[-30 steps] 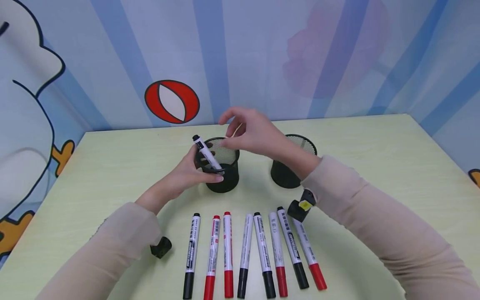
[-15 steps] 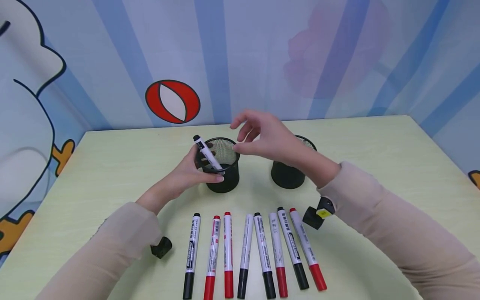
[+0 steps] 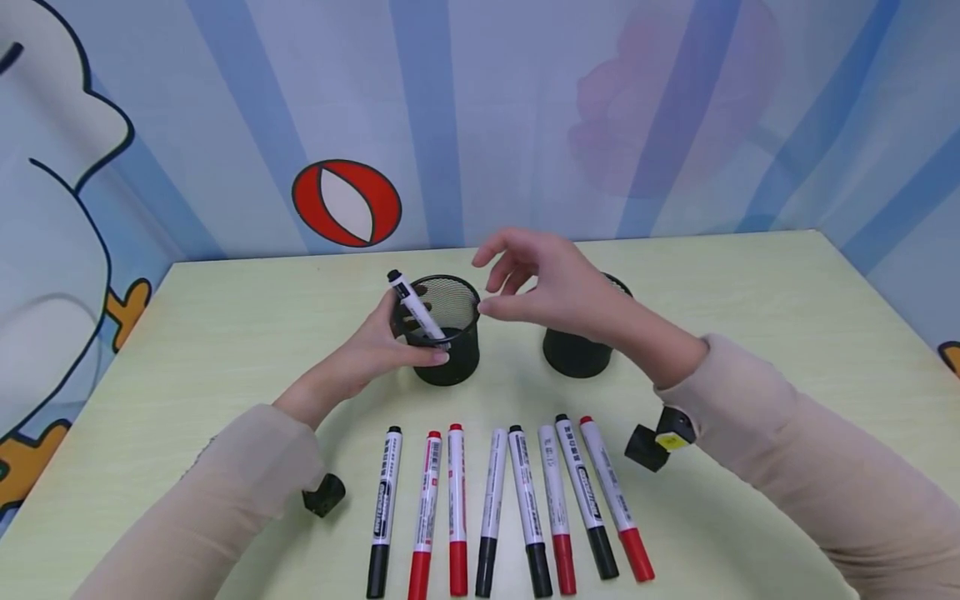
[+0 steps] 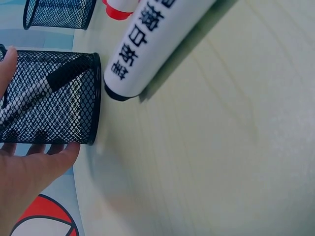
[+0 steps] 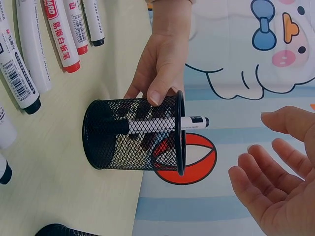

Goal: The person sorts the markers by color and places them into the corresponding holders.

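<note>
My left hand (image 3: pixel 367 346) grips a black mesh pen holder (image 3: pixel 459 360) from its left side, thumb across the front. Inside it leans a white whiteboard marker (image 3: pixel 417 308), its black-tipped end poking above the rim. The right wrist view shows the marker's black cap (image 5: pixel 118 126) down at the bottom of the mesh. Up and to the right of that holder, my right hand (image 3: pixel 558 283) hangs with loosely bent fingers and nothing between them. Behind its wrist stands a second mesh pen holder (image 3: pixel 576 354), partly hidden.
Along the front of the table (image 3: pixel 247 333) lies a row of several whiteboard markers (image 3: pixel 527 492), some with black caps, some with red. A patterned blue backdrop (image 3: pixel 510 125) rises right behind the table's far edge. Small black cameras hang at both cuffs.
My right hand has drawn back to the right and slightly down, away from the left pen holder, uncovering the rightmost marker's tip. My left hand, the holder and the marker inside stay put.
</note>
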### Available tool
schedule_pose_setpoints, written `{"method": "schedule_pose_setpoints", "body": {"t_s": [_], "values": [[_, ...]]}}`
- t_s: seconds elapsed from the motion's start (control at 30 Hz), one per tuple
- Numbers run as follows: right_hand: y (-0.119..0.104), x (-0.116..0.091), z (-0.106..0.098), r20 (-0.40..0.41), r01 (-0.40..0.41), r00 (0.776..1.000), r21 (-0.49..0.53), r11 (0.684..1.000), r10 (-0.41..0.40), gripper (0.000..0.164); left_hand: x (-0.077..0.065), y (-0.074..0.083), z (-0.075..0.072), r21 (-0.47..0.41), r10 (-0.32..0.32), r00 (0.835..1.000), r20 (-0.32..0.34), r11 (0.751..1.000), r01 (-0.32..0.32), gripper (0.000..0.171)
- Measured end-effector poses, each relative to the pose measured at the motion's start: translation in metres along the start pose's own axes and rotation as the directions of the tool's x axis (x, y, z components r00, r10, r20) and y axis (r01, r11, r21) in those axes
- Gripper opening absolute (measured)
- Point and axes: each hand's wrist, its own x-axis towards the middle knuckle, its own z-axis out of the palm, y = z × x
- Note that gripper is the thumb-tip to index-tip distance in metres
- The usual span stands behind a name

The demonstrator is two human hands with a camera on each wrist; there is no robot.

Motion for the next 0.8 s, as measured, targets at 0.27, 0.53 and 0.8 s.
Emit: {"method": "schedule_pose_setpoints", "body": {"t_s": [0.27,0.53,0.8], "values": [[0.003,-0.010,-0.005,0.006,-0.006,1.000,0.031,0.999,0.006,0.033,-0.002,0.000,0.000,0.017,-0.018,1.000,-0.011,1.000,0.019,0.097],[0.011,-0.020,-0.006,-0.001,-0.029,1.000,0.016,0.999,0.029,0.034,-0.006,-0.001,-0.001,0.027,0.015,1.000,-0.008,1.000,-0.015,0.093],[0.020,-0.032,-0.008,0.001,-0.065,0.998,0.013,0.998,0.065,0.033,-0.014,0.002,-0.002,0.025,0.014,1.000,-0.027,1.000,-0.013,0.090]]}}
